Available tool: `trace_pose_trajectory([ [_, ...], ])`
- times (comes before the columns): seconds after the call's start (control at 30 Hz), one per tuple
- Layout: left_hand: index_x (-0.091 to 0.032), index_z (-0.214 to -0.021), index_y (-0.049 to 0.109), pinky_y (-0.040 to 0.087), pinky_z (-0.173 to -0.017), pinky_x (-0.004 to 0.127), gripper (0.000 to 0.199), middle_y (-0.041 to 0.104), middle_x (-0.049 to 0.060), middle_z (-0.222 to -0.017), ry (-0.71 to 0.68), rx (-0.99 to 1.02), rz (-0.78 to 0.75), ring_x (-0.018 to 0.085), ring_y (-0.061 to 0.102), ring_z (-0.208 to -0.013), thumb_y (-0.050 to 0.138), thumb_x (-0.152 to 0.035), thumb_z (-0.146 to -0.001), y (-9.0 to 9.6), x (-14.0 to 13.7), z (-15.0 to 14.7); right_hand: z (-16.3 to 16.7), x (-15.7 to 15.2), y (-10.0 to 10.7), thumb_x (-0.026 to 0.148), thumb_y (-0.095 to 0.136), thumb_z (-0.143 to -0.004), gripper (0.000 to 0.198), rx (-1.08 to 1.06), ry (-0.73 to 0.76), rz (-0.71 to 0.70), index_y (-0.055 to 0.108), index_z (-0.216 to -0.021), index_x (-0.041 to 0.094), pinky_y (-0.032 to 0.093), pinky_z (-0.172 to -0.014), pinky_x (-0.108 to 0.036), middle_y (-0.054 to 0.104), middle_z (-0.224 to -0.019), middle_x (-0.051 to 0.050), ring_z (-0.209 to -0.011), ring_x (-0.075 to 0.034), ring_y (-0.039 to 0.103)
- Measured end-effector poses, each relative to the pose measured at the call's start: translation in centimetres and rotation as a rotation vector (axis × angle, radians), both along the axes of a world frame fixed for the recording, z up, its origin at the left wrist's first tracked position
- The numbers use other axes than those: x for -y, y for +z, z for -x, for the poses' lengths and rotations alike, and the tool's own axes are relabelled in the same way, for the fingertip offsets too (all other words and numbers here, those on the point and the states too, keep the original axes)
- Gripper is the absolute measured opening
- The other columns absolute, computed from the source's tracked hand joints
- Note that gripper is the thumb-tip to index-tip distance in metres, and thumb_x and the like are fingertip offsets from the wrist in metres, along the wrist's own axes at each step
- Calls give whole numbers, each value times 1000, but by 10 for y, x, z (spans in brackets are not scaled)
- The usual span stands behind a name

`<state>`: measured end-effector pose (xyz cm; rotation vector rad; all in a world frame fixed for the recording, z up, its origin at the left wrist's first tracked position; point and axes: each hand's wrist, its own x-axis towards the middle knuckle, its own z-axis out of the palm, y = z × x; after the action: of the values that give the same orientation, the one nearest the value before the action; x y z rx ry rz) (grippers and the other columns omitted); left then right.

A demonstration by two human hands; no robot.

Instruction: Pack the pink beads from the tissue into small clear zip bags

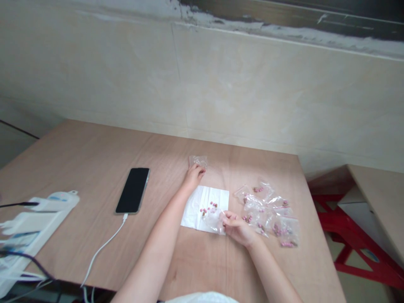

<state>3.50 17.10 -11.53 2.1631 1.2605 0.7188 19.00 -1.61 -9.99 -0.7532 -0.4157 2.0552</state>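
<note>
My right hand [237, 227] pinches a small clear plastic bag [214, 220] by its edge, low over a white sheet [217, 193]. Small pink and brown beads [208, 208] lie loose on the sheet, and the bag partly overlaps the nearest ones. Beyond the sheet, my left hand [195, 174] is at the near edge of some clear plastic bags [198, 160] with its fingers curled together. Whether it grips one of them is too small to make out. To the right lies a spread of clear bags [268, 210] with pink and brown beads inside.
On the left, a black-screened phone [132, 191] is plugged into a white cable [105, 244]. A white power strip [41, 227] with cords sits at the far left. The wall [158, 84] borders the table's [94, 168] back edge. A red stool [353, 235] stands off to the right.
</note>
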Motion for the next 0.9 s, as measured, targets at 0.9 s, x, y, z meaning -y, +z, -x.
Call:
trace_pose_trajectory([
  [0.9, -19, -91, 57, 40, -74, 27, 20, 55, 4, -88, -298, 122, 332, 14, 50, -78, 42, -29, -83, 90, 146, 6, -15, 44, 83, 24, 61, -69, 22, 912, -118, -265, 51, -89, 20, 38, -54, -24, 53, -57, 5, -55, -11, 52],
])
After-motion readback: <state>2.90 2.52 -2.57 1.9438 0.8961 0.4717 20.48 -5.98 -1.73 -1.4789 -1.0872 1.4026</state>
